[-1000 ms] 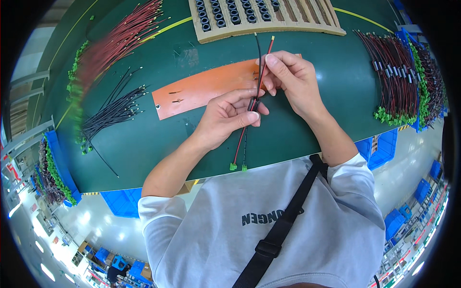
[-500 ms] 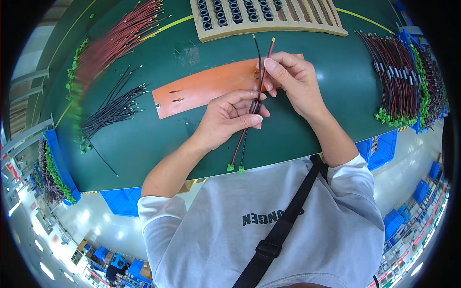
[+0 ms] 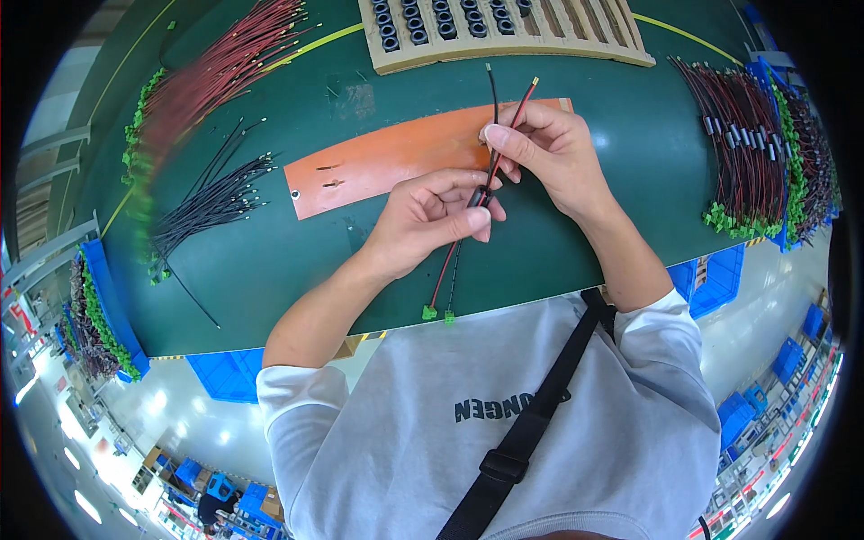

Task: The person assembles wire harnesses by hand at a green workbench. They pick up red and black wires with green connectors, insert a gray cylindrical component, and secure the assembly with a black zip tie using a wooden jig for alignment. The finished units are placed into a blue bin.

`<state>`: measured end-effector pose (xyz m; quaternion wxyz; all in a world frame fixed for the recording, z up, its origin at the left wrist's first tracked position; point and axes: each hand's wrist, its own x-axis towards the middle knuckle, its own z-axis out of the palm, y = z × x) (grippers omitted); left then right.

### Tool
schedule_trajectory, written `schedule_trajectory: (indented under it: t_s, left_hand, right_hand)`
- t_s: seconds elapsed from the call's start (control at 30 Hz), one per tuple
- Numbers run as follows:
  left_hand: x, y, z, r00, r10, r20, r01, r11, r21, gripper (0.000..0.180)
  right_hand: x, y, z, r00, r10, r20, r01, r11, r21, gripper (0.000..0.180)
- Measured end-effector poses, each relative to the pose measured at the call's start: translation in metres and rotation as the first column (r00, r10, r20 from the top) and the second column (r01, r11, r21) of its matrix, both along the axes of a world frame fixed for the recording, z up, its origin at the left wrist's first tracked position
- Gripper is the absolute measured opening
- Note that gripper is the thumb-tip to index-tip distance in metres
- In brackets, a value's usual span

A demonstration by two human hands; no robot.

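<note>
- My right hand (image 3: 549, 148) pinches the thin red insulated wire (image 3: 506, 135) and the thin black insulated wire (image 3: 492, 99) together between thumb and forefinger, other fingers loosely curled; I judge the tight pinch keeps the two bare metal tips level.
- My left hand (image 3: 423, 216) is closed just below it, fingers wrapped round both wires and what looks like a small dark sleeve or ring (image 3: 475, 196); I cannot tell its exact form.
- The pair hangs from that fist toward my body, ending in small green plastic plug connectors (image 3: 436, 313) at the table edge.
- Under my hands lies a flat orange rubbery mat (image 3: 387, 162) on the matte green table top (image 3: 270, 261), probably as a work pad.
- Beyond it sits a pale slotted wooden tray (image 3: 630, 45) holding rows of dark rings (image 3: 432, 22).
- Loose red wires (image 3: 216, 72) and black wires (image 3: 211, 198) lie fanned to my left; a bundle of finished red-and-black pairs (image 3: 747, 153) lies to my right.
</note>
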<state>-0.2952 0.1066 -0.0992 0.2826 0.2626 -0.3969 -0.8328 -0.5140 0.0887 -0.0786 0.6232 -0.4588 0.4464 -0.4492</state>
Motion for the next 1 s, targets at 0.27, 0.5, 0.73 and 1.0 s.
schedule_trajectory:
  t_s: [0.27,0.5,0.73,1.0]
  left_hand:
    - [-0.0016,0.0014,-0.0038,0.999,0.051,-0.007,-0.051,0.999,0.019,0.037]
    - [-0.0016,0.0,-0.005,0.996,0.083,-0.04,-0.083,0.996,0.024,0.034]
    - [-0.002,0.0009,-0.0054,0.996,0.085,-0.041,-0.086,0.996,-0.017,0.034]
    - [-0.002,0.0008,-0.0055,0.994,0.099,-0.051,-0.099,0.995,0.004,0.035]
  right_hand:
    - [0.0002,0.0012,-0.0026,0.998,0.051,0.022,-0.051,0.999,-0.004,0.017]
    - [0.0048,0.0032,-0.0033,0.994,0.023,0.111,-0.026,0.999,0.03,0.016]
    - [0.0064,0.0034,-0.0056,0.987,0.008,0.159,-0.016,0.999,0.046,0.015]
    - [0.0049,0.0028,-0.007,0.984,0.007,0.18,-0.012,1.0,0.024,0.016]
